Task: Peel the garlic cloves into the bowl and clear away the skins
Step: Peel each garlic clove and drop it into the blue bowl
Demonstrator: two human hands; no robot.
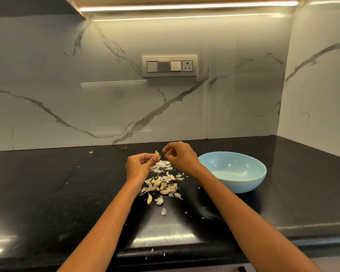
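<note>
My left hand (138, 165) pinches a garlic clove (157, 153) between thumb and fingers, held above the black counter (57, 183). My right hand (180, 156) hovers just right of that clove with its fingers curled; whether it holds a bit of skin cannot be told. Below the hands lies a heap of several garlic cloves (161, 186) mixed with papery white skins (162, 165). A light blue bowl (241, 184) stands to the right of the heap, and its inside looks bare.
Small skin flakes (163, 211) are scattered toward the counter's front edge, and one stray piece (90, 152) lies near the marble backsplash. A switch panel (169, 66) is on the wall. The counter meets a side wall at the right.
</note>
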